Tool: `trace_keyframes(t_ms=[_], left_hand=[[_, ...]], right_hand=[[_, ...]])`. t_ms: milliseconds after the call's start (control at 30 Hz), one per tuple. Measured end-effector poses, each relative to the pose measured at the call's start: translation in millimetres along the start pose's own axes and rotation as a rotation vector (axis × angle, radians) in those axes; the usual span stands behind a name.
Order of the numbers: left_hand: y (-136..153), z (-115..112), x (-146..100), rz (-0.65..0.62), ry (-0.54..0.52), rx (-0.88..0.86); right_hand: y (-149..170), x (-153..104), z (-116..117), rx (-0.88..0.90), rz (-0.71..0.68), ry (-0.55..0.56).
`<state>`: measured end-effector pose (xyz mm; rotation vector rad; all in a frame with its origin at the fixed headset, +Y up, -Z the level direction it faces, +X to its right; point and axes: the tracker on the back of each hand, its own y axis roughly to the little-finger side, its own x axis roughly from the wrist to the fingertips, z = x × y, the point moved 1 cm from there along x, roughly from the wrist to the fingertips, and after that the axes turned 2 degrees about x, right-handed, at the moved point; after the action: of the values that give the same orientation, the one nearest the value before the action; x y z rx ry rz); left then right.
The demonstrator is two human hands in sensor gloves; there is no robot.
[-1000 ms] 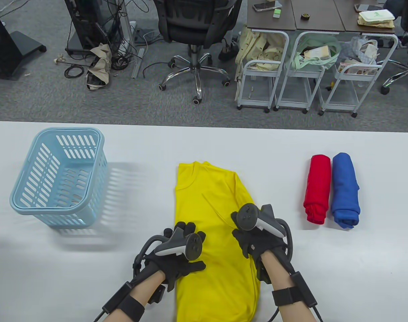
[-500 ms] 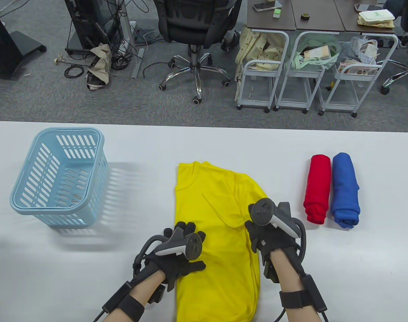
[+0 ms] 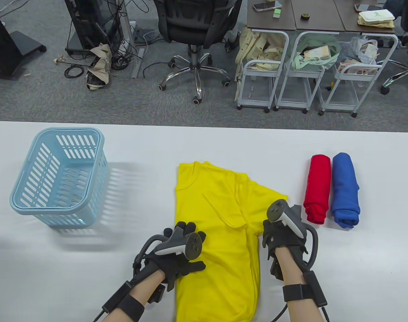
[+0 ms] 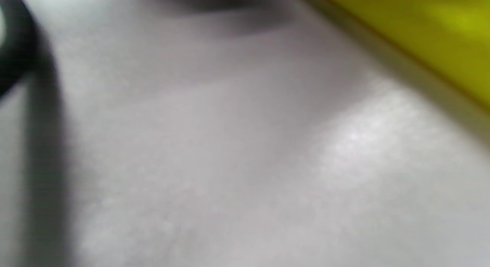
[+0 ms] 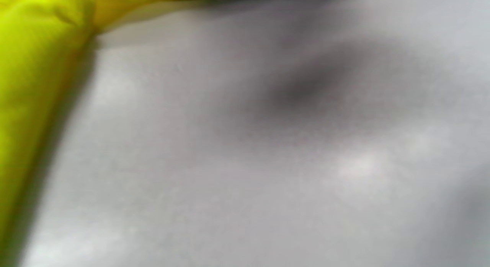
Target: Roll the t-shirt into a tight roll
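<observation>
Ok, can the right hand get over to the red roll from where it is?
Probably yes. The right hand sits at the yellow shirt's sleeve, and the red roll lies just beyond it on the table, with nothing but bare tabletop showing between them. The blue roll lies on the far side.

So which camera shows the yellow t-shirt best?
The table view: there the yellow t-shirt lies flat with its collar and one spread sleeve showing. The left wrist view catches only a blurry yellow edge in its top right corner, and the right wrist view only a blurry bunched bit along its left side.
</observation>
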<state>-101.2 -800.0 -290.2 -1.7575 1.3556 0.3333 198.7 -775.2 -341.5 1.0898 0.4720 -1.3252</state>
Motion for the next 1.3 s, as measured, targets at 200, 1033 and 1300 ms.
trace_keyframes(t_ms=[200, 1033, 1300], left_hand=[[0.2, -0.1, 0.2, 0.000, 0.000, 0.001], [-79.9, 126.9, 81.9, -0.003, -0.222, 0.110], [-69.9, 134.3, 84.9, 0.018, -0.486, 0.031]], right_hand=[[-26.7, -27.6, -9.1, 0.002, -0.284, -0.058], [-6.0, -36.6, 18.5, -0.026, -0.333, -0.103], [0.4, -22.2, 23.1, -0.072, -0.246, -0.113]])
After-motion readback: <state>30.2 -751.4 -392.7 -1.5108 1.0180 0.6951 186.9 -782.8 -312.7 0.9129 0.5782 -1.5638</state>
